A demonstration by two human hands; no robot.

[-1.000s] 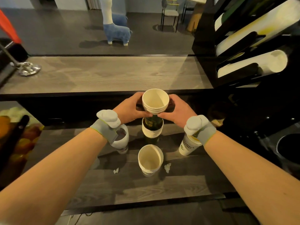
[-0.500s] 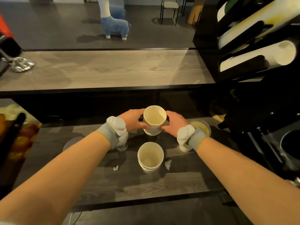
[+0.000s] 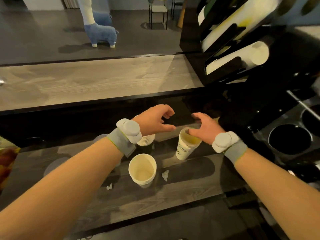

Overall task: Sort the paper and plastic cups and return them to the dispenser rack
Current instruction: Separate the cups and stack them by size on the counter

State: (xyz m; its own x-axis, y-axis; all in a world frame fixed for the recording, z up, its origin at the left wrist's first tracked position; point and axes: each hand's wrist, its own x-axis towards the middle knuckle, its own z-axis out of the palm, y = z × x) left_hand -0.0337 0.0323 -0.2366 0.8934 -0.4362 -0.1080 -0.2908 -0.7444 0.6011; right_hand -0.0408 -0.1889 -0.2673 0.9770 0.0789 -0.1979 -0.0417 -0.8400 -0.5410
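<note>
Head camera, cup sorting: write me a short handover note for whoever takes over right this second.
Left hand: open, holding nothing, above the paper cup stack at the back of the lower counter.
Right hand: thumb over the rim of the printed cup; whether it grips is unclear.
A second paper stack stands in front, between the arms.
Done: the dispenser rack holds rows of white cups.
Left: all three cup groups on the counter need sorting and racking.
</note>
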